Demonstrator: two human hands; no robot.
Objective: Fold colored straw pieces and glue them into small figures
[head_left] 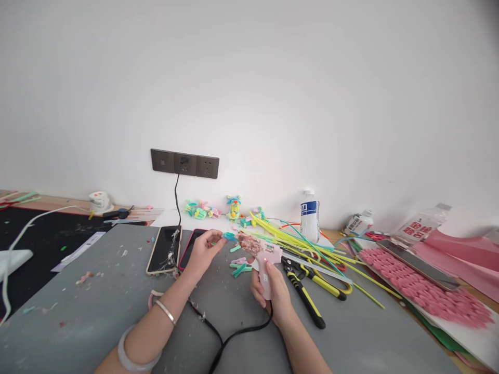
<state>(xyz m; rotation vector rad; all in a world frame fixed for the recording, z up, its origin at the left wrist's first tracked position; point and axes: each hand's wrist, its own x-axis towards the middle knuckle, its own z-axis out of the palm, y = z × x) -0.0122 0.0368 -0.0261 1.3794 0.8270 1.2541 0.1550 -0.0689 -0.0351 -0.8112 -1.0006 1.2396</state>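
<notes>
My right hand point(276, 291) is wrapped round the grip of a pink hot glue gun point(265, 275), its small light lit and its front crusted with brownish residue. A clear glue stick point(312, 265) sticks out of its back. My left hand point(205, 249) pinches a small blue piece of pipe cleaner point(229, 236) close to the nozzle; whether the two touch I cannot tell. Short pink and green pipe cleaner pieces point(240, 269) lie just below the gun. A black cord point(249, 329) runs down from its grip.
Two phones point(163, 252) lie behind my left forearm. Yellow-handled pliers point(306, 298) and long yellow pipe cleaners point(370, 296) are right of the gun. Small pipe cleaner figures point(234, 206) and a white bottle point(310, 218) stand by the wall, below a socket point(185, 163). Pink braided work point(424, 285) lies far right.
</notes>
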